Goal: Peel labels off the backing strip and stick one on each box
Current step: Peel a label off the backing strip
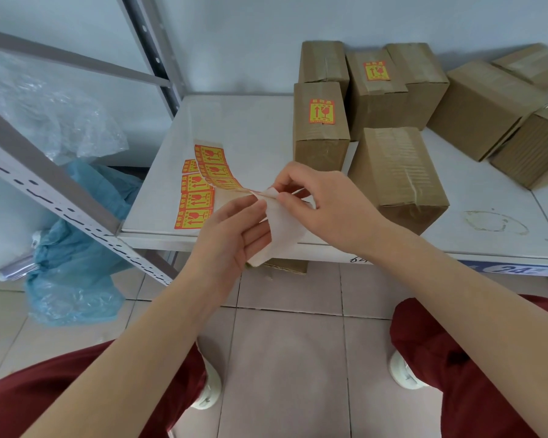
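The left hand [234, 229] grips the backing strip [282, 226] above the shelf [253, 128] edge; the right hand [323, 200] pinches a label [266, 193] at its top, near the boxes [396, 175].

The white strip [282, 226] hangs bare below my fingers [287, 197] and arcs away to their left carrying yellow-red labels [215, 167], while brown taped boxes [396, 175] sit just beyond them, two already labelled.
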